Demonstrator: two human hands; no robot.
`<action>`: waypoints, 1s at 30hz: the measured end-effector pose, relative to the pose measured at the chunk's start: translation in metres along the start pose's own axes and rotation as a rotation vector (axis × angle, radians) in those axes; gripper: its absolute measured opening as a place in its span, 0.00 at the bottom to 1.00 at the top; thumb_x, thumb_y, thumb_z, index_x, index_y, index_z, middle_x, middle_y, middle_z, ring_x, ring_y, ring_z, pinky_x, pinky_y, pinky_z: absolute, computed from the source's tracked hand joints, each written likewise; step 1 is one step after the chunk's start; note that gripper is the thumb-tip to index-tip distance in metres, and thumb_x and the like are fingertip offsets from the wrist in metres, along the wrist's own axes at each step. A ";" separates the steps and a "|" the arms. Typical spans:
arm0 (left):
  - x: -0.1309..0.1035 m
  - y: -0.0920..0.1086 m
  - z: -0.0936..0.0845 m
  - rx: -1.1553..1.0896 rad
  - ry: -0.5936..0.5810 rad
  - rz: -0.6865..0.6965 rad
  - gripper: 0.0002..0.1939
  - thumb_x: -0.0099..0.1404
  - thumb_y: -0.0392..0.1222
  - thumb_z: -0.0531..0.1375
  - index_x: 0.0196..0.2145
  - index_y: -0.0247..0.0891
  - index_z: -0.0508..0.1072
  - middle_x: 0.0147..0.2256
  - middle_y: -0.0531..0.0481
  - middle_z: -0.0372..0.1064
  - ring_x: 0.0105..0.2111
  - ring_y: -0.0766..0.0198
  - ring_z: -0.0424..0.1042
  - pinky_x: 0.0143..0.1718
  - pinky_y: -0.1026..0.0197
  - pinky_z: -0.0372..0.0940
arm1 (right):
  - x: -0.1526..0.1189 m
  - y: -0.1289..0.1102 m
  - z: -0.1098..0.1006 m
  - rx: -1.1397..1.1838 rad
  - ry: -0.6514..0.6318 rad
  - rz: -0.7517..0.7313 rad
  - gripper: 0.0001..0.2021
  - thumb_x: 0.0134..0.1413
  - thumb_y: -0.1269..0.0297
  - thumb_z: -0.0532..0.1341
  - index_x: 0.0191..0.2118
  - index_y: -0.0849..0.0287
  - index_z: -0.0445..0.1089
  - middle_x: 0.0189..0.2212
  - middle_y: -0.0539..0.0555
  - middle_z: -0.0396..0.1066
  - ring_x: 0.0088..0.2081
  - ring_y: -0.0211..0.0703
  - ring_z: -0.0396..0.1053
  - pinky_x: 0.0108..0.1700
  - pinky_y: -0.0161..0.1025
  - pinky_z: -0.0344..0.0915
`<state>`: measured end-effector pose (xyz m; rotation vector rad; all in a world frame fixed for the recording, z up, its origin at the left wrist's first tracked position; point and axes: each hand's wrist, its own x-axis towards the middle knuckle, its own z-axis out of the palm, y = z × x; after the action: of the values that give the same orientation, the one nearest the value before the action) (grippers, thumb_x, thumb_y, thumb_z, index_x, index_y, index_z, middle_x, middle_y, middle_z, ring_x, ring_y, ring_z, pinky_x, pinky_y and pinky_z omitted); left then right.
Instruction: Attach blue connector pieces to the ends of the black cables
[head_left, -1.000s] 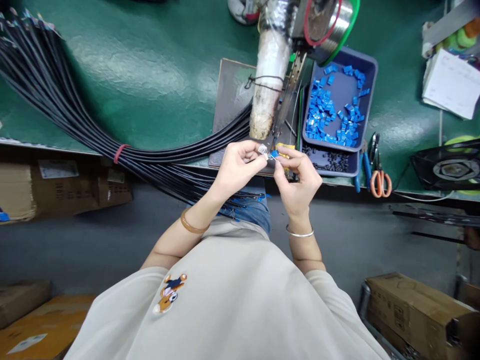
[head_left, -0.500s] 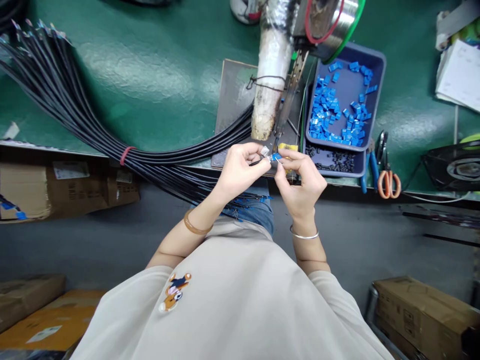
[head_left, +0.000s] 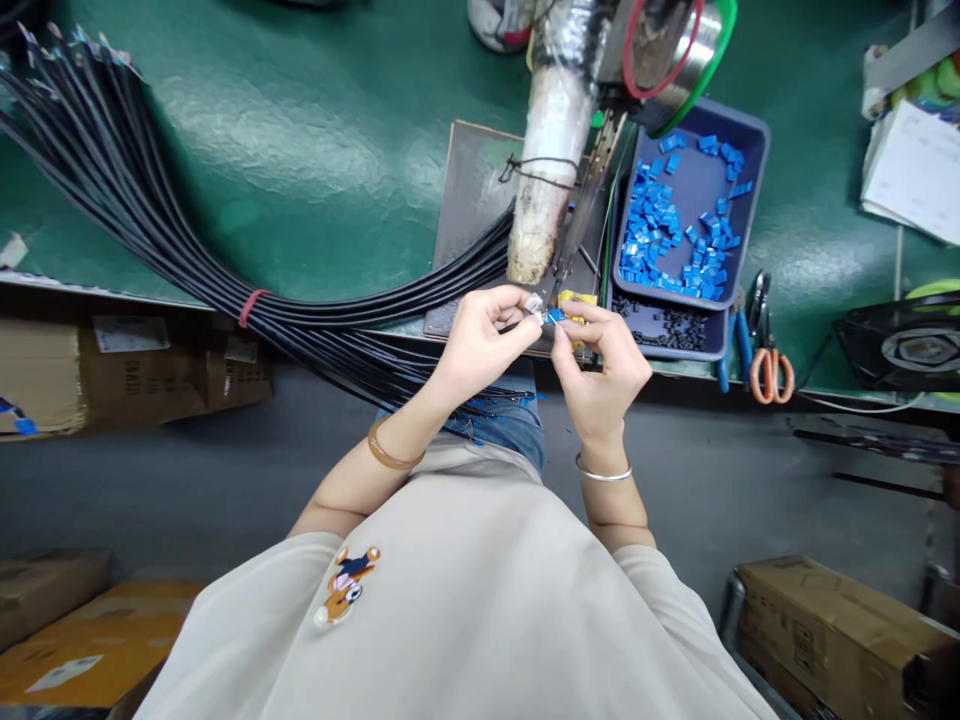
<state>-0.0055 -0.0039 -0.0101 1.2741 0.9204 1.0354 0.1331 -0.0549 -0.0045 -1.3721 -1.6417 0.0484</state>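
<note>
My left hand (head_left: 487,335) pinches the end of a black cable, whose thin wires point to the right. A small blue connector (head_left: 555,316) sits at those wires, pinched between the thumb and forefinger of my right hand (head_left: 604,365). Both hands meet just below the tip of a soldering machine's white, tape-wrapped tube (head_left: 536,230) and its slim metal arm (head_left: 589,190). The fingers partly hide where wires and connector meet. A bundle of black cables (head_left: 202,265), tied with a red band (head_left: 253,307), runs in from the left.
Right of the hands, a grey tray (head_left: 759,190) holds many blue connectors, above another tray (head_left: 705,350) of small black parts. Blue-handled pliers (head_left: 742,345) and orange-handled scissors (head_left: 771,375) lie beside them. A solder spool (head_left: 694,55) hangs overhead. A black fan (head_left: 911,345) stands at the right.
The view has shifted slightly. Both hands keep their pinch on the cable and the blue connector, with hardly any movement between them.
</note>
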 end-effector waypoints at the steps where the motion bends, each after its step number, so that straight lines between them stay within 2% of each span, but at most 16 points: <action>1: 0.000 0.000 0.000 0.009 0.002 0.010 0.04 0.56 0.31 0.61 0.25 0.35 0.70 0.19 0.57 0.54 0.20 0.75 0.52 0.21 0.68 0.49 | 0.000 0.000 0.000 -0.001 0.002 0.003 0.04 0.57 0.71 0.62 0.32 0.55 0.69 0.39 0.52 0.78 0.43 0.41 0.77 0.43 0.40 0.75; 9: 0.001 0.004 -0.001 0.065 0.009 0.067 0.04 0.56 0.30 0.60 0.26 0.35 0.70 0.19 0.57 0.55 0.20 0.75 0.53 0.23 0.68 0.51 | 0.004 -0.002 -0.002 -0.004 0.011 -0.024 0.06 0.54 0.73 0.64 0.32 0.55 0.69 0.39 0.52 0.78 0.42 0.41 0.77 0.45 0.41 0.74; 18: 0.000 -0.001 -0.001 0.031 -0.033 0.003 0.06 0.57 0.31 0.60 0.24 0.36 0.67 0.18 0.58 0.48 0.19 0.76 0.47 0.20 0.68 0.43 | 0.002 0.000 -0.002 0.030 -0.001 -0.001 0.06 0.55 0.73 0.63 0.31 0.55 0.67 0.38 0.51 0.77 0.42 0.40 0.77 0.44 0.39 0.74; 26: 0.000 0.001 -0.002 0.075 -0.034 0.053 0.06 0.58 0.33 0.61 0.25 0.36 0.67 0.20 0.57 0.53 0.20 0.74 0.52 0.22 0.68 0.51 | 0.005 -0.003 -0.003 -0.005 0.005 -0.004 0.05 0.55 0.72 0.64 0.32 0.54 0.70 0.38 0.50 0.77 0.41 0.41 0.76 0.45 0.42 0.73; 30: 0.000 0.000 -0.003 0.068 -0.080 0.036 0.06 0.59 0.33 0.59 0.25 0.36 0.66 0.20 0.57 0.52 0.20 0.74 0.51 0.22 0.68 0.49 | 0.002 -0.002 -0.003 -0.001 -0.008 -0.013 0.06 0.54 0.73 0.64 0.31 0.55 0.68 0.39 0.50 0.77 0.40 0.41 0.76 0.45 0.41 0.73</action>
<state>-0.0086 -0.0025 -0.0108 1.3835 0.8812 0.9806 0.1339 -0.0556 -0.0007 -1.3634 -1.6573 0.0462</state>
